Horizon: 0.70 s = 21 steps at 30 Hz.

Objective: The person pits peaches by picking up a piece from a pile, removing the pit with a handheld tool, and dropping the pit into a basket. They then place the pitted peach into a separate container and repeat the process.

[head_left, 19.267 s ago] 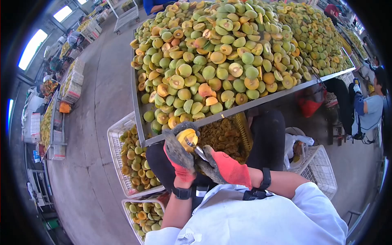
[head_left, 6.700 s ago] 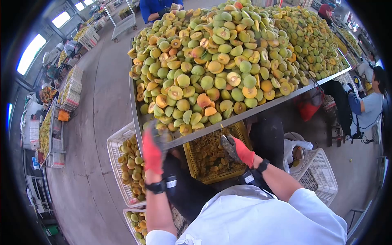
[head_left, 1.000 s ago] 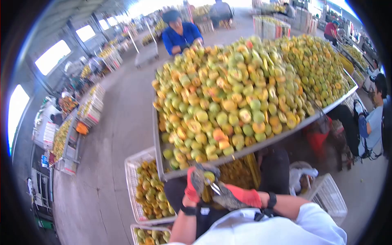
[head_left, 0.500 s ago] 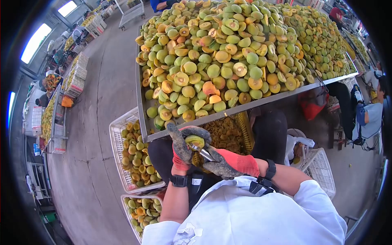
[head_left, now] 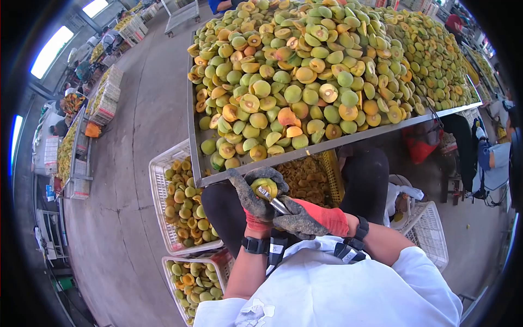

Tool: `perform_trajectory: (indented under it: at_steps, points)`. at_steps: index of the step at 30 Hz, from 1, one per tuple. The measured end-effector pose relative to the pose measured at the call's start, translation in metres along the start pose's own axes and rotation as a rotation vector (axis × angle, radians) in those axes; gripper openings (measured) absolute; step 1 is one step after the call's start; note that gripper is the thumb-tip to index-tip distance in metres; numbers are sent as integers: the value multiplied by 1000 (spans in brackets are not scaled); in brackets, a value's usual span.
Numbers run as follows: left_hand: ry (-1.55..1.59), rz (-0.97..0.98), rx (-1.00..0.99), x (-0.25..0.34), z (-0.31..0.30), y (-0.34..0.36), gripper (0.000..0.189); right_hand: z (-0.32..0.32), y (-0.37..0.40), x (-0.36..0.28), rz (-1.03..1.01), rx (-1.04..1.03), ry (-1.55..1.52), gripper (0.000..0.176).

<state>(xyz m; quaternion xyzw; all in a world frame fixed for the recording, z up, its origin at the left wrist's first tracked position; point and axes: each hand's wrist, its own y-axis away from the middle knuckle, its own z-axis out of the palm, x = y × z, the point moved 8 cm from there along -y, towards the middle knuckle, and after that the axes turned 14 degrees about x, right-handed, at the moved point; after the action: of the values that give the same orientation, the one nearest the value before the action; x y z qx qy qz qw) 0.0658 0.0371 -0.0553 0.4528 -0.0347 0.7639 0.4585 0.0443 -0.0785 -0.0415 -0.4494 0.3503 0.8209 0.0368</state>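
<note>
A halved green-yellow fruit [head_left: 265,185], cut face up, rests in my left hand [head_left: 251,200], whose grey and red glove curls around it. My right hand [head_left: 309,219], gloved the same way, grips a silver metal pitting tool [head_left: 280,205]. The tool's tip lies against the middle of the cut face, and its lower end disappears inside the right glove. Both hands are close together over my lap, just below the front edge of a metal table [head_left: 261,163] heaped with fruit halves [head_left: 293,94].
Below the table, a yellow crate [head_left: 330,174] holds brownish fruit pieces [head_left: 308,182]. White crates [head_left: 158,177] of fruit halves stand at my left, and another white crate [head_left: 430,231] is at my right. Other people work around fruit tables in the background.
The fruit half has turned so its cut face shows more fully, with the tool tip against it. Both hands remain close together; the whole view has shifted slightly.
</note>
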Motion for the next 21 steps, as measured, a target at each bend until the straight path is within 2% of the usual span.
perform_trajectory:
  at_steps: [4,6,7,9,11,13,16,18,19,21]
  points:
    - [51,31,87,6,2,6,78,0,-5,5,-57,-38,-42,27]
    - [-131,38,-78,10,14,7,75,-1,-5,4,-112,-49,-53,28]
    - [-131,36,-77,15,15,7,75,-4,-8,8,-110,-49,-53,28]
    - [-344,-103,-54,8,13,9,71,-8,-15,17,-118,-82,9,28]
    - [-322,-96,-32,4,10,12,71,-3,-10,14,-37,-81,-84,27]
    - [-135,-8,57,11,7,14,67,-1,-3,9,41,-81,-173,27]
    - [-170,-59,-3,4,3,6,68,-1,-3,14,61,-94,-125,30]
    - [-227,-99,-62,-1,8,4,68,-10,-23,24,-267,0,37,35]
    - [-173,-124,-51,-4,7,3,68,-16,-36,44,-266,3,35,35]
    - [-117,-151,-45,-8,8,-3,68,-39,-42,38,-820,349,473,25]
